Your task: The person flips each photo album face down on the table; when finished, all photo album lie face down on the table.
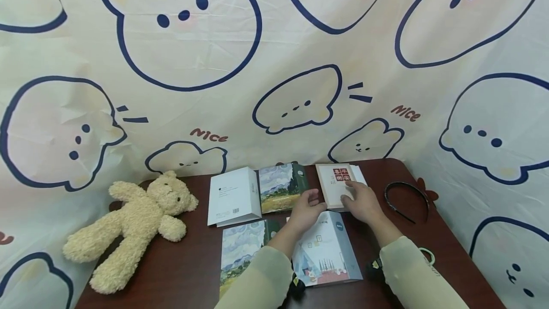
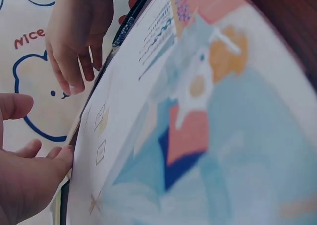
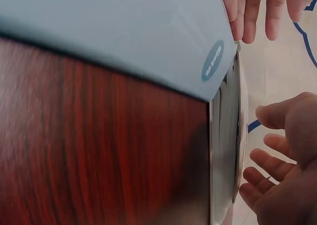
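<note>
A beige book with a red square of characters on its cover lies at the back right of the table. My right hand is at its right side, thumb and fingers loosely spread, fingertips right at the edge in the right wrist view. My left hand hovers by the book's near left corner, its fingers relaxed and slightly bent. Below both hands lies a thick white book with a pastel illustration and a grey-blue spine. In the left wrist view its cover fills most of the picture.
Two landscape-painted books and a white book lie left of my hands. A plush bear sprawls at the table's left. A dark headband and a pale green ring are on the right. Patterned cloth hangs behind.
</note>
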A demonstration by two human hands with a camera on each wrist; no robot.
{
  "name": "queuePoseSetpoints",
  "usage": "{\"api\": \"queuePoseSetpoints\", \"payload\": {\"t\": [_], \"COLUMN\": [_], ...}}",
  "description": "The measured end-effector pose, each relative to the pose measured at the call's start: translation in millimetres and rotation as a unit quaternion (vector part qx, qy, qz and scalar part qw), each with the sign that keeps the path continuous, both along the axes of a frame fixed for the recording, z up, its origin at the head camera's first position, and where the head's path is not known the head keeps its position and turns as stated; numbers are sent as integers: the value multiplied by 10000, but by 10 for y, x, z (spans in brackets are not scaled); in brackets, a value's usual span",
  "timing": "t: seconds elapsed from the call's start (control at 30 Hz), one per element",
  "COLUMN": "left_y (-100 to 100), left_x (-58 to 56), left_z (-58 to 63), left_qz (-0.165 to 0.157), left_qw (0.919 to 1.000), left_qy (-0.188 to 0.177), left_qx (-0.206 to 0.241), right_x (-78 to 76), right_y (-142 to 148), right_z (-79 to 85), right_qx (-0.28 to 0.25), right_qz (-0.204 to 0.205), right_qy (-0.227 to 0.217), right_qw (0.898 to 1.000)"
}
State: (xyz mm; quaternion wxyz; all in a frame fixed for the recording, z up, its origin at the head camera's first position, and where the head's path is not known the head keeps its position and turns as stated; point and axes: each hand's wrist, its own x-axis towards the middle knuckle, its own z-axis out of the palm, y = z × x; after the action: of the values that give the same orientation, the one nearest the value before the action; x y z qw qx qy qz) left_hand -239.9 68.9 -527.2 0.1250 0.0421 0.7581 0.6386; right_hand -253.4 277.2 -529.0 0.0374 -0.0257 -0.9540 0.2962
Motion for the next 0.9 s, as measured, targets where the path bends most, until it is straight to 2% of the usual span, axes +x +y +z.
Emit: {"api": "queuePoseSetpoints", "payload": {"t": [0.27, 0.5, 0.63, 0.9], "left_y": [128, 185, 199, 218], "left_x": [-58, -139, -154, -159], "left_z": [27, 55, 54, 13], "left_qz": [-112, -403, -494, -346], "left_qw": [9996, 9964, 9947, 9934], "left_qy": [-240, -578, -704, -803], "left_qx": [-66, 464, 563, 742], "right_x": [15, -32, -32, -48], "right_y": [130, 153, 172, 252], "right_z": [-35, -38, -22, -69], "right_qx": [142, 232, 257, 120], "right_qz": [61, 186, 168, 107], "right_qy": [-165, -470, -520, -651], "right_qw": [9997, 9985, 9982, 9977]}}
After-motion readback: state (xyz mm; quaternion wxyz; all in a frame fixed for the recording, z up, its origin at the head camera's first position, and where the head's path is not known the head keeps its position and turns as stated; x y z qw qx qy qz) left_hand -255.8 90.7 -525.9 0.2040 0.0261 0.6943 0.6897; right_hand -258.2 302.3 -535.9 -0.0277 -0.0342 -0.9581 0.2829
